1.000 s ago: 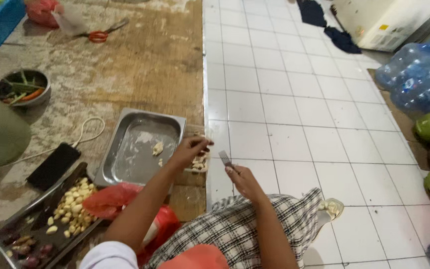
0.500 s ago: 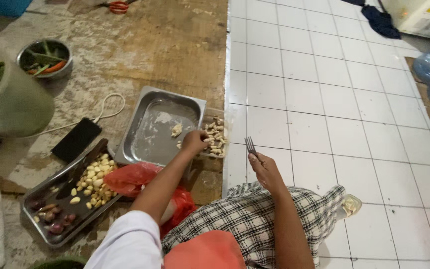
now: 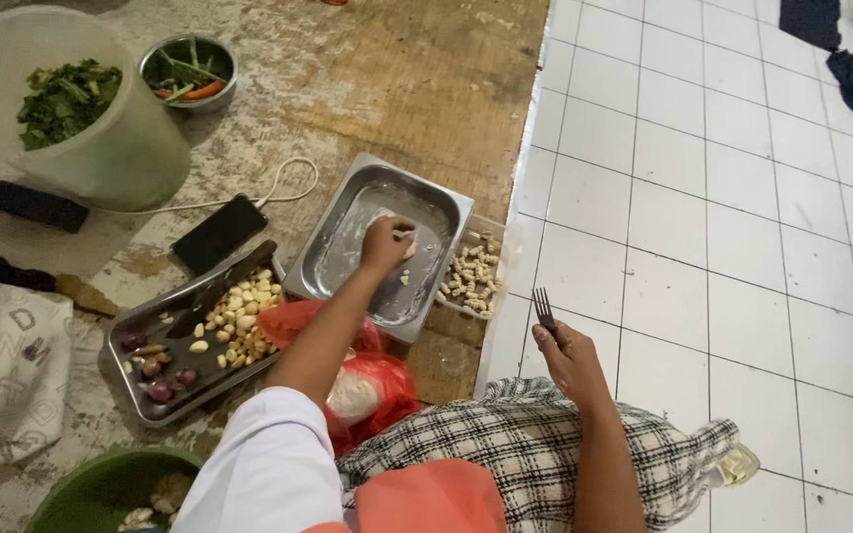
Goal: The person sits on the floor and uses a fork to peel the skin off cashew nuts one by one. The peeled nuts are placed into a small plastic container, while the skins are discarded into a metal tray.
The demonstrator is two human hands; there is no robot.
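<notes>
My left hand [image 3: 385, 243] reaches into a steel tray [image 3: 348, 229] on the floor, fingers closed on a small pale piece, maybe a garlic clove. Another pale piece [image 3: 404, 280] lies loose in the tray. My right hand [image 3: 567, 357] hovers above the white tiles, gripping a dark fork [image 3: 545, 308] with its tines up. Right of the tray lies a heap of small pale pieces [image 3: 472, 273]. A second flat tray [image 3: 150, 400] to the left holds peeled garlic cloves [image 3: 240, 318] and shallots [image 3: 160, 377].
A red plastic bag [image 3: 372, 380] lies by my checked-cloth knee [image 3: 535, 449]. A phone [image 3: 219, 233] with a white cable, a pale bucket of greens [image 3: 91, 118], a steel bowl of chillies [image 3: 188, 71] and a green basin [image 3: 101, 489] stand around.
My left hand has moved from the heap of pale pieces at the tray's right edge into the middle of the steel tray. The camera has shifted right and down.
</notes>
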